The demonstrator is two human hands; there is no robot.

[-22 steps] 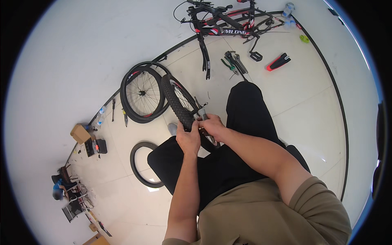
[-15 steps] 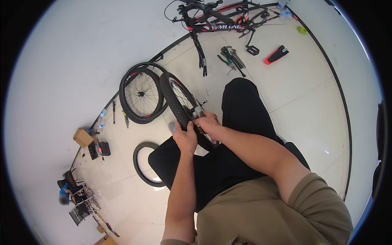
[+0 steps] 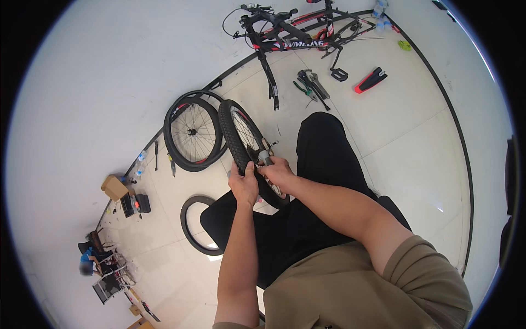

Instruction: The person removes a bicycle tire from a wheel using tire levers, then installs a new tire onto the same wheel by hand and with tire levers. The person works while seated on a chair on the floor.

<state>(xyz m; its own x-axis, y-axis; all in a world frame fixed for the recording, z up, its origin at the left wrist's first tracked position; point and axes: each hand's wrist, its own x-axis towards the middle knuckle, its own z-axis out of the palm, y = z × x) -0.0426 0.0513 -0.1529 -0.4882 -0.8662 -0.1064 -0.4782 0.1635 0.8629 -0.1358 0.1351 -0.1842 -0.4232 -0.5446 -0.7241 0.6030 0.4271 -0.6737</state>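
Two bare hands work on a bicycle wheel (image 3: 232, 131) with a knobbly black tyre, which stands tilted in front of the person, its lower end between the black-clad legs. Clock directions run from this wheel's middle, twelve being the top of the view. The left hand (image 3: 245, 183), between six and seven o'clock, has a narrow grip on the tyre, thumb over the tread. The right hand (image 3: 278, 171), at four o'clock, wraps its fingers around a grey handle (image 3: 265, 158) beside the hub; the far side of that grip is hidden.

On the pale tiled floor (image 3: 394, 148), a spare wheel (image 3: 192, 131) is at ten o'clock, near the wall (image 3: 109, 82). A loose tyre (image 3: 185, 223) lies at seven, partly covered by the left knee (image 3: 219, 213). At one o'clock are green-handled pliers (image 3: 302, 88) among other hand tools and, farther off, a black-and-red bike frame (image 3: 287, 45). A red-and-black piece (image 3: 371, 80) lies at two. Plastic bottles (image 3: 141, 163) stand at nine, an open cardboard box (image 3: 114, 188) just below that direction. Another person (image 3: 86, 259) is at eight, well apart.
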